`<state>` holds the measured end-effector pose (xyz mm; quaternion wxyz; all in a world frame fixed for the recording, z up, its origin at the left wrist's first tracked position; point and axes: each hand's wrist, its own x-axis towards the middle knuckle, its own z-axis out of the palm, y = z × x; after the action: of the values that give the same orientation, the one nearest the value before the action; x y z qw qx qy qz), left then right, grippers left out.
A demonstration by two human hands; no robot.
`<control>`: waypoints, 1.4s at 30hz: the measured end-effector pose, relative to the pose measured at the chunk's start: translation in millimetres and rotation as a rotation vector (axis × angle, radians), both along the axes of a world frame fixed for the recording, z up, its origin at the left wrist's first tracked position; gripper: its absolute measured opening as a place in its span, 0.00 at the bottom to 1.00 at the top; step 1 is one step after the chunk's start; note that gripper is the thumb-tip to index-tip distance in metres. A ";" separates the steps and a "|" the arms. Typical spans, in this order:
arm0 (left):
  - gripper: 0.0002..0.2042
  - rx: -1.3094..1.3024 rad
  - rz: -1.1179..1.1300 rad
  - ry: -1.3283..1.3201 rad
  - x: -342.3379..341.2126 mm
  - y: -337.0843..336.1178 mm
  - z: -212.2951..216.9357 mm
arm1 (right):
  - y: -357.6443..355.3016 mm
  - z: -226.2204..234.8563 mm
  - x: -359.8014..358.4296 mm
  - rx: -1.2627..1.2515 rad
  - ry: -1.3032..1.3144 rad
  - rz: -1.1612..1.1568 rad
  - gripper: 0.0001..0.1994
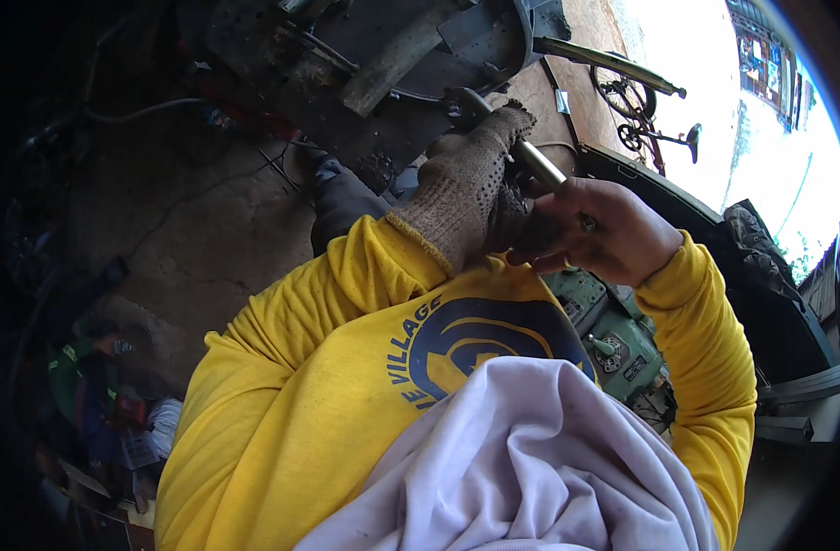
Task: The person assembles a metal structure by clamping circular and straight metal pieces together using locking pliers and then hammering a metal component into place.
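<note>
A knitted brown glove covers my left hand (470,179), which is closed round a smooth metal rod (541,165). The rod slants from a dark metal piece at its upper end down toward my right hand (613,225). My right hand is bare, wears a ring, and has its fingers curled at the rod's lower end. That end is hidden by the hand. Both hands are close together in front of my chest. Just beyond the glove stands a dark round metal workpiece (493,55) with a flat bar (397,64) lying across it.
Under my right forearm is a green machine (617,340). A bicycle (636,110) stands at the back right, near a long metal bar (613,66). Dark bulky things line the right side. Mixed items and a cable (145,110) lie on the dim left.
</note>
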<state>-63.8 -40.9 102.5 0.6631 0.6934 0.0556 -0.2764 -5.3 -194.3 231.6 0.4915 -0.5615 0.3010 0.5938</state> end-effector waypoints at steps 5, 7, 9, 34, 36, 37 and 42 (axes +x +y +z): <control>0.35 -0.055 0.002 0.052 3.6 0.2 -0.7 | 4.6 0.0 -0.5 0.104 -0.088 0.132 0.11; 0.35 -0.075 0.009 0.078 5.8 0.0 -0.9 | 6.8 2.3 3.4 0.080 -0.106 0.192 0.11; 0.35 -0.095 0.014 0.106 8.0 -0.7 0.4 | 6.3 2.3 7.6 0.056 -0.126 0.255 0.11; 0.30 -0.364 0.105 0.252 10.2 6.3 -2.7 | 45.1 19.9 17.8 -0.335 -0.171 0.516 0.27; 0.31 -0.393 0.126 0.283 11.7 7.2 -2.4 | 32.0 26.4 1.7 -0.274 -0.274 0.471 0.31; 0.31 -0.406 0.135 0.289 10.4 6.2 -1.4 | 15.0 19.9 -18.2 -0.170 -0.345 0.218 0.31; 0.34 -0.738 0.304 0.624 13.4 8.8 1.3 | -6.4 -11.3 -54.7 0.253 -0.209 -0.622 0.28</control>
<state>-50.4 -32.1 103.8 0.8485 0.2814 0.2500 -0.3719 -60.0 -200.7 220.2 0.7426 -0.4354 0.3296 0.3876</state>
